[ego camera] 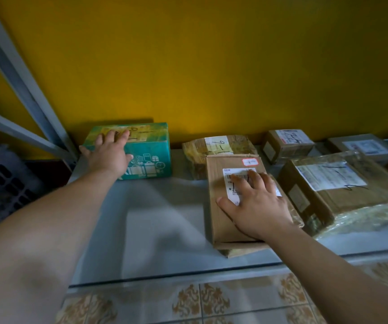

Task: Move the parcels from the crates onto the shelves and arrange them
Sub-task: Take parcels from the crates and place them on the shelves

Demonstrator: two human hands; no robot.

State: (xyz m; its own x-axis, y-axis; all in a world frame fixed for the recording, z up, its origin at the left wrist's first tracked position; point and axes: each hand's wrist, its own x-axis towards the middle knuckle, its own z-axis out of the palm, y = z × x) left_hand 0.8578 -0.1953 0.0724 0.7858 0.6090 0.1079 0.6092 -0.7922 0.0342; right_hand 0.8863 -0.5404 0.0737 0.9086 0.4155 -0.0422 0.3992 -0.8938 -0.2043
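Left hand (pixel 108 152) flat on teal box (pixel 152 146), right hand (pixel 256 204) on brown parcel (pixel 217 176)

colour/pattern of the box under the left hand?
Teal box with white gift and luggage icons; left hand rests on it. Head view.

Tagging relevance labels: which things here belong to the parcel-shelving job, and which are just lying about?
Job: left hand on teal box; right hand on flat brown box; taped parcel; small brown box; large wrapped box; shelf; dark crate.
Not job: yellow wall; tiled floor; metal upright.
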